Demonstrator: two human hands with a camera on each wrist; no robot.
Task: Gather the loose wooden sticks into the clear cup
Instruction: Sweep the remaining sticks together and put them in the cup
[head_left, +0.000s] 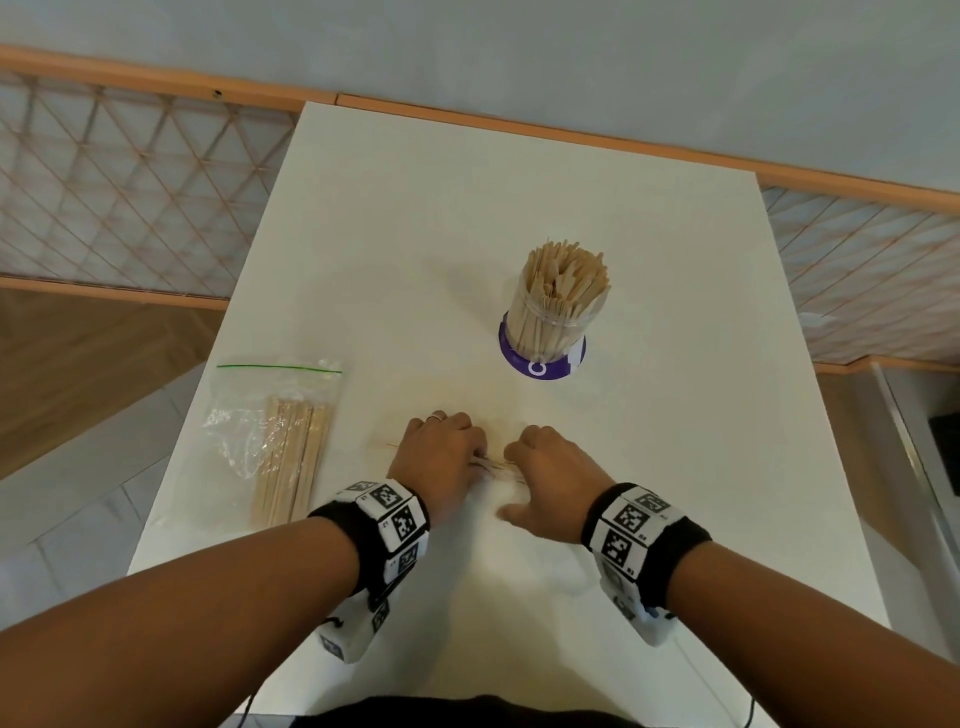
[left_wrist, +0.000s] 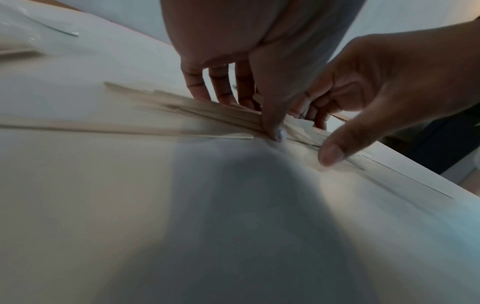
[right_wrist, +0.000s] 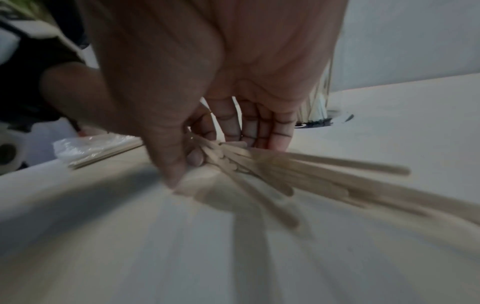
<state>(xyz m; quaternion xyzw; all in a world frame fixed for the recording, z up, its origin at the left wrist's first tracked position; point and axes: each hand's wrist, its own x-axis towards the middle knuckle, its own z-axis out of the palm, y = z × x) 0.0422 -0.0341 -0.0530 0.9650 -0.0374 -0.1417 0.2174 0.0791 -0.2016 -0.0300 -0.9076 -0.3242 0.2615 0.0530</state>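
Observation:
A clear cup (head_left: 558, 306) packed with upright wooden sticks stands on a purple base at the middle of the white table (head_left: 467, 208). Near the front, a small pile of loose flat sticks (head_left: 493, 465) lies on the table between my two hands. My left hand (head_left: 441, 457) arches over the left part of the pile, thumb pressing the sticks (left_wrist: 194, 107) against its fingers. My right hand (head_left: 550, 478) pinches the right part, and the sticks (right_wrist: 324, 176) fan out from its fingers. The hands almost touch. Most of the pile is hidden beneath them in the head view.
A clear zip bag (head_left: 280, 431) holding more long sticks lies at the table's left edge, beside my left forearm. The cup (right_wrist: 319, 98) stands beyond my right hand. The floor drops away on the table's left and right.

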